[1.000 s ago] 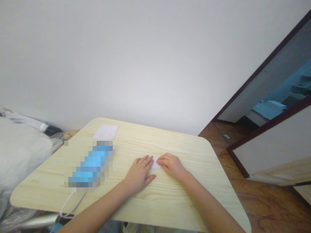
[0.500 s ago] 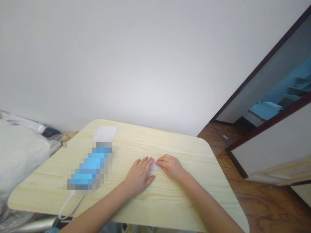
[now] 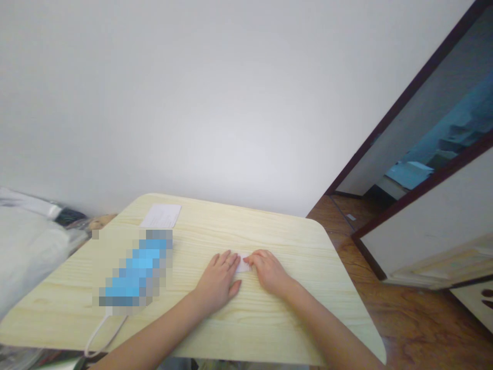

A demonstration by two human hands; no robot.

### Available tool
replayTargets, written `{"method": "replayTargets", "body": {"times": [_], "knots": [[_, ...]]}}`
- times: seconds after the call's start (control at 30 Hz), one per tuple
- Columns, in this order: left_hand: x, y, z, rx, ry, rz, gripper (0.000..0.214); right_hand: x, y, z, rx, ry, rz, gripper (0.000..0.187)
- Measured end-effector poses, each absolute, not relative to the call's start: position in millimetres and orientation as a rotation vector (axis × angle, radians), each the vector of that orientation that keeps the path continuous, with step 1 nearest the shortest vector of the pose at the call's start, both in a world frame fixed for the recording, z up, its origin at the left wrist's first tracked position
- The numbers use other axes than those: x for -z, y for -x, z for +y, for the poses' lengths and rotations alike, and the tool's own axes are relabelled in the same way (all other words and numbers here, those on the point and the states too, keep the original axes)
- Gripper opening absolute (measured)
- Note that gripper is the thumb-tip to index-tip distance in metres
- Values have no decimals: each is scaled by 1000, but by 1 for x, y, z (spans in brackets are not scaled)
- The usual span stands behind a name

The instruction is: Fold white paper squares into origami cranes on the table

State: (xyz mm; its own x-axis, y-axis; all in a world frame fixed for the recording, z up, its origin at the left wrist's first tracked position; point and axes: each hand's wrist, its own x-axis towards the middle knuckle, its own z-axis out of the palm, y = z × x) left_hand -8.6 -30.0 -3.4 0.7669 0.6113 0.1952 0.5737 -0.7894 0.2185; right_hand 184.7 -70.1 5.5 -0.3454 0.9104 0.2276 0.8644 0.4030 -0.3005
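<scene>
A small piece of white paper (image 3: 242, 264) lies on the light wood-grain table (image 3: 277, 324), partly covered by both hands. My left hand (image 3: 219, 280) rests flat at its left edge, fingers stretched out and thumb spread apart. From the right, my right hand (image 3: 269, 270) reaches over the paper with curled fingers, thumb and fingertips pinched at its right part. What lies under those fingertips is mostly hidden.
A larger white sheet (image 3: 162, 216) with faint print lies at the table's back left. In front of it is a pixelated blue device (image 3: 136, 267) with a white cable (image 3: 94, 334). White bedding (image 3: 31, 252) is at left; a white wall (image 3: 231, 103) stands behind.
The view has shifted a little, moving the table leftward in the picture. My right fingers have changed slightly at the paper's right side; my left hand stays flat.
</scene>
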Motion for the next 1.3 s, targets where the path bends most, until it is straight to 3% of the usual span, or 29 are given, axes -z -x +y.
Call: {"method": "replayTargets", "body": {"times": [0.47, 0.7, 0.93, 1.3], "knots": [[-8, 6, -29, -341, -2856, 959, 48, -8, -186, -85, -87, 1605, -2361, 33], [-19, -5, -29, -282, -2935, 1066, 35, -21, -175, -87, 4, 1724, -2173, 33], [-26, -2, -24, -109, -2904, 1055, 28, -16, -179, -72, -82, 1553, -2383, 15], [9, 10, 9, -572, -2676, 644, 26, -15, -181, -77, -150, 1556, -2237, 13]]}}
